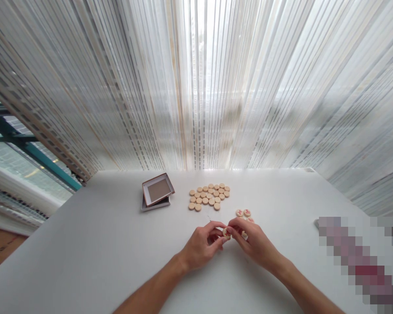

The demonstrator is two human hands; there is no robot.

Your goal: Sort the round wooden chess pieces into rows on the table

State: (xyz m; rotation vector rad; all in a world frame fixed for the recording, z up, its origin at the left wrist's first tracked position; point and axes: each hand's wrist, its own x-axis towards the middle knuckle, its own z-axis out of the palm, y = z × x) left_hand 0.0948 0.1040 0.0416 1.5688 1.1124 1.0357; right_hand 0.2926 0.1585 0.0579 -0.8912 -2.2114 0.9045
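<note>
- Disc [225, 234] with a red character sits between the two hands, pinched by the fingertips of both, its marked face showing.
- Left hand [198, 246] comes to it from 9 o'clock, thumb and fingers curled about its edge; right hand [253, 237] meets it from 3 o'clock with thumb and forefinger.
- Being round, it has no long axis; whether it touches the desk [118, 257] cannot be told.
- Red-marked discs [239, 213] lie face up at about 1 o'clock from it, close by the right hand, which is the nearer one and partly hides some.
- Plain-faced discs [209, 196] lie in a loose group towards 11 o'clock, beyond the left fingertips; the group's long axis runs roughly from 9 to 3 o'clock.
- Shallow box [159, 192] rests askew on a tray [155, 206] at 10 o'clock, well apart from both hands.
</note>
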